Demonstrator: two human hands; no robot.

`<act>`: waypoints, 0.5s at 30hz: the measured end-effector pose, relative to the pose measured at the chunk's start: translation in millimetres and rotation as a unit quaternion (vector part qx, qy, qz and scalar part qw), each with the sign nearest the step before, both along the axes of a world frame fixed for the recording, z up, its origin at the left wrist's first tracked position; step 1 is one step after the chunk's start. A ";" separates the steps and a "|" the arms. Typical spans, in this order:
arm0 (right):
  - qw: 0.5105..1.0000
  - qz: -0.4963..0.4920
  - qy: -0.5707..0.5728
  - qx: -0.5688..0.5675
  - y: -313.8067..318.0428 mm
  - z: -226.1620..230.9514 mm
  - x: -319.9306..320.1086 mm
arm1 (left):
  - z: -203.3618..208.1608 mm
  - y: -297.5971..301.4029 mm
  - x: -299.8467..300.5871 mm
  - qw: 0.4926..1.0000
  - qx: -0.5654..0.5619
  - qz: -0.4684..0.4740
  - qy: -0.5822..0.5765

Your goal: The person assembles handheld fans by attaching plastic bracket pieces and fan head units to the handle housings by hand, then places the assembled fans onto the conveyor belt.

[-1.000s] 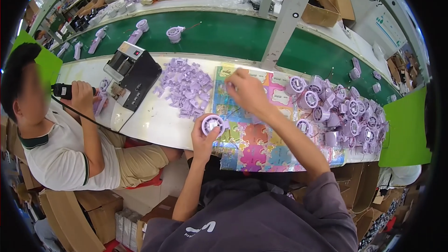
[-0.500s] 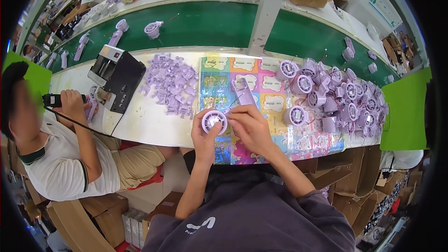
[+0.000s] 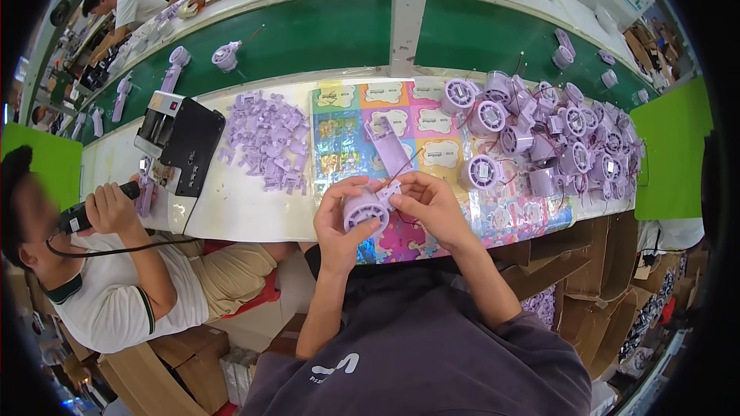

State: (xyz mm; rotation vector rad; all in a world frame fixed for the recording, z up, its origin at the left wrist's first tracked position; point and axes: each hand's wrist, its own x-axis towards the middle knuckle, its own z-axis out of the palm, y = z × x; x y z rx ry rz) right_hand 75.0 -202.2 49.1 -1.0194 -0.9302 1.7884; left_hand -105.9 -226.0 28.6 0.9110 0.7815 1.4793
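Note:
My left hand (image 3: pixel 336 237) is closed round a lilac fan head (image 3: pixel 362 206), thumb across its round grille. My right hand (image 3: pixel 438 212) pinches a small lilac clip-like part (image 3: pixel 388 192) at the side of that fan head; my fingers partly hide where the two meet. Thin dark wires come out by my right fingers. Just beyond my hands, a long lilac handle shell (image 3: pixel 390 150) lies on the colourful printed sheet (image 3: pixel 331 135).
Small lilac parts (image 3: pixel 266 139) are heaped to the left, many wired fan heads (image 3: pixel 574 135) to the right. A black machine (image 3: pixel 193 142) stands beside a co-worker (image 3: pixel 123 285) holding a black tool (image 3: pixel 77 217). Behind runs a green conveyor (image 3: pixel 324 35); a metal post (image 3: pixel 405 23) rises there.
The fan head has tilted, its grille turning down toward me. My right fingers have shifted onto the small part at its side. The co-worker's tool has tipped, and my view has shifted slightly.

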 end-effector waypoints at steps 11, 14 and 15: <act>0.967 -0.013 -0.168 0.191 -22.9 9.7 -5.3 | 11.5 -3.1 -3.1 0.978 -0.019 -0.017 0.207; 0.973 -0.027 -0.139 0.183 -29.3 7.7 -7.1 | 22.1 -3.2 -5.1 0.958 0.020 -0.013 0.284; 0.974 -0.028 -0.123 0.186 -30.4 7.9 -7.1 | 22.6 -2.9 -6.7 0.964 0.017 -0.027 0.264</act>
